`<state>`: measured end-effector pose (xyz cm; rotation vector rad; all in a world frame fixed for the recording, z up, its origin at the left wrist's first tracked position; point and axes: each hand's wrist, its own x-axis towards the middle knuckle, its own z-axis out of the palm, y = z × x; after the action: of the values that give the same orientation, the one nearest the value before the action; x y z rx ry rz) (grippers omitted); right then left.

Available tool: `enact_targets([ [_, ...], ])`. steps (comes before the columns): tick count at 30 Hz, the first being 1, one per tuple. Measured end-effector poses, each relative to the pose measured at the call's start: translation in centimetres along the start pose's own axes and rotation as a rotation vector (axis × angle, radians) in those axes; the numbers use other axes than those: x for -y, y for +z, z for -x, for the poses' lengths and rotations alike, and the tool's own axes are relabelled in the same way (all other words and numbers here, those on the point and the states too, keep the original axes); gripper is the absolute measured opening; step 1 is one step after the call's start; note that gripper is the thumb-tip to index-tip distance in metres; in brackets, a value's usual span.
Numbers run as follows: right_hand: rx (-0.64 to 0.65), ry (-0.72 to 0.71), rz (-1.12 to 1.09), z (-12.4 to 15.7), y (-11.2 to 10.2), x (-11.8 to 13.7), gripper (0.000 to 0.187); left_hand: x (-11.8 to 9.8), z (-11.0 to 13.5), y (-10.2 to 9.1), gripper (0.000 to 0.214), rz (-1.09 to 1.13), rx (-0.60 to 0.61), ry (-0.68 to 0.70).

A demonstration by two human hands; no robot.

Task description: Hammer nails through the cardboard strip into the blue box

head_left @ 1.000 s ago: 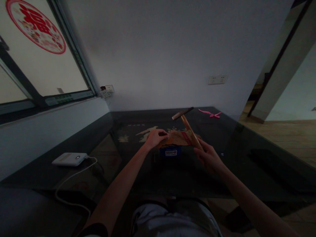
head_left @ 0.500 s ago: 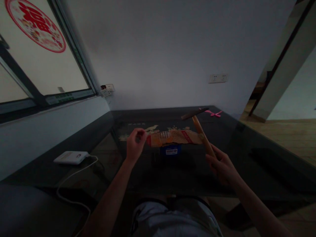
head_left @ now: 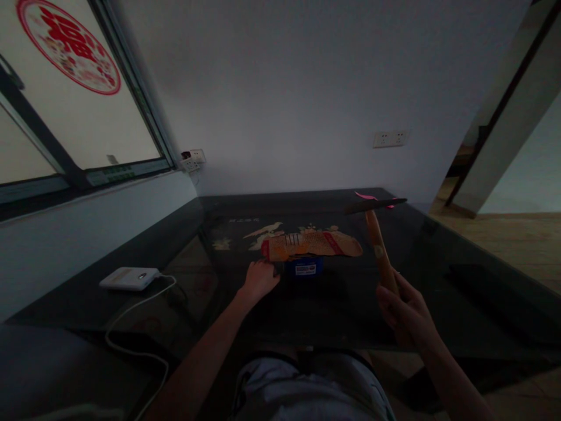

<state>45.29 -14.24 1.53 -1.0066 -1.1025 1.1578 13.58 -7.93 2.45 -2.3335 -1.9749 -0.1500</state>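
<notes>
My right hand [head_left: 409, 310] is wrapped round the wooden handle of a hammer [head_left: 380, 248], holding it upright with its dark, narrow head [head_left: 374, 205] at the top. A flat tan piece shaped like an insole [head_left: 313, 244], with red bands and dark stripes, lies across a small blue box [head_left: 304, 267] on the table. My left hand [head_left: 260, 279] is closed just below the piece's left end, close to the box's left side. Its fingertips are turned away, and whatever they hold, if anything, is hidden.
The dark glossy table [head_left: 315, 318] has a bird-and-flower picture on it. A white power bank [head_left: 130, 278] with a white cable [head_left: 131, 310] lies at the left. Behind the hammer head is a pink ribbon [head_left: 366, 196]. A dark flat object [head_left: 486, 298] lies at the right.
My left hand has come down from the piece's left end toward me and slightly right, beside the blue box. The hammer has shifted right, its handle more upright.
</notes>
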Motion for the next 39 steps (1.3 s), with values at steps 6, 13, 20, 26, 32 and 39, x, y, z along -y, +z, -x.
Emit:
enact_targets([
  [6,0.008,-0.002,-0.001,0.0,-0.1,-0.2,0.067,-0.8,0.0,-0.5,0.027,-0.118,0.019,-0.015],
  [13,0.037,-0.007,0.001,-0.1,-0.2,-0.5,0.067,-1.2,0.2,-1.0,0.022,-0.149,0.029,-0.012],
  [20,0.018,0.005,0.033,-0.1,-0.2,-0.4,0.068,-1.7,4.8,-3.4,0.014,0.296,0.114,0.143],
  [26,0.013,0.037,0.007,0.0,0.0,-0.3,0.071,-2.2,4.4,-7.5,0.023,0.762,0.099,0.431],
  [32,0.005,0.037,0.037,-0.1,-0.1,-0.4,0.071,-2.0,-2.9,-8.3,0.015,0.864,-0.359,0.309],
  [39,0.01,0.036,0.07,0.0,-0.1,-0.3,0.072,-2.7,-8.7,-5.0,0.015,0.887,-0.408,0.251],
])
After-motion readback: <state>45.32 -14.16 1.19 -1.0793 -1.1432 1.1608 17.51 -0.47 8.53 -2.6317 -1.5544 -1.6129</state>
